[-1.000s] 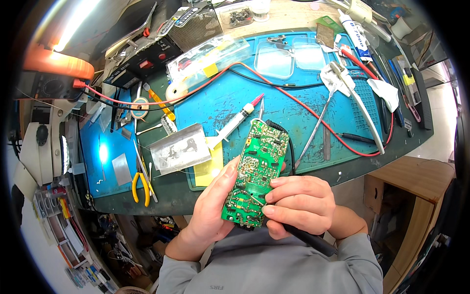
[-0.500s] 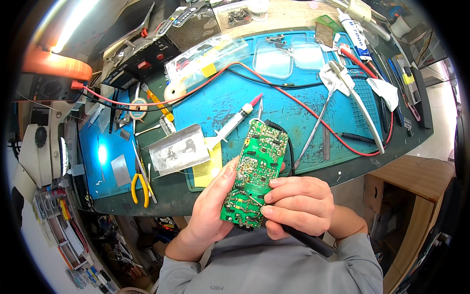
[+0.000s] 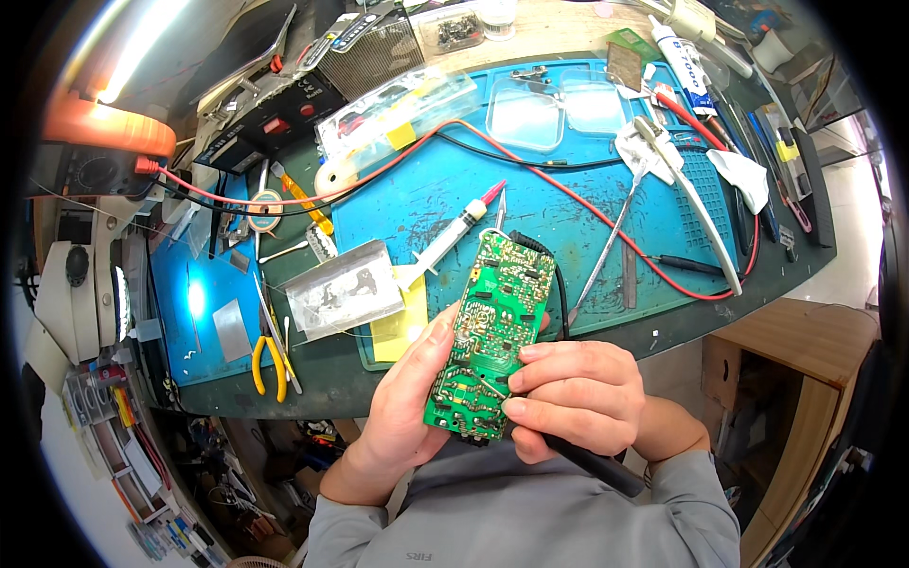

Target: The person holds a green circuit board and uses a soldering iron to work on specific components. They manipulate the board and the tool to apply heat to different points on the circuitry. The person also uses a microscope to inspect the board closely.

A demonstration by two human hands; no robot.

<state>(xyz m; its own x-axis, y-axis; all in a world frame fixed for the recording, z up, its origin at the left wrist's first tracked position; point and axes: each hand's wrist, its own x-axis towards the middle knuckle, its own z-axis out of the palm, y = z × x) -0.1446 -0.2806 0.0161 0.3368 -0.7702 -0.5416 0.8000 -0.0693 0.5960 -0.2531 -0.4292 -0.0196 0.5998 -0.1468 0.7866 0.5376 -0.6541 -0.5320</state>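
Observation:
A long green circuit board [image 3: 494, 327], packed with solder joints and small parts, is held tilted above the near edge of the bench. My left hand [image 3: 409, 398] is closed around its left side, thumb along the edge. At the lower right edge of the board, my right hand [image 3: 579, 398] pinches a slim tool with a black handle [image 3: 598, 468]. A thin metal tip from it reaches over the lower part of the board; whether it touches there I cannot tell. Behind the board's top end a black cable [image 3: 562, 293] runs down.
On the blue mat [image 3: 398, 204] lie a syringe [image 3: 454, 237], a metal tray [image 3: 343, 289] on yellow paper, and a grey metal pick [image 3: 606, 248]. Red and black test leads cross it. Yellow-handled pliers [image 3: 269, 367] lie left; a wooden cabinet [image 3: 786, 346] stands right.
Hardly anything differs. The board and both hands keep the same grip, and the view of the bench has shifted very slightly.

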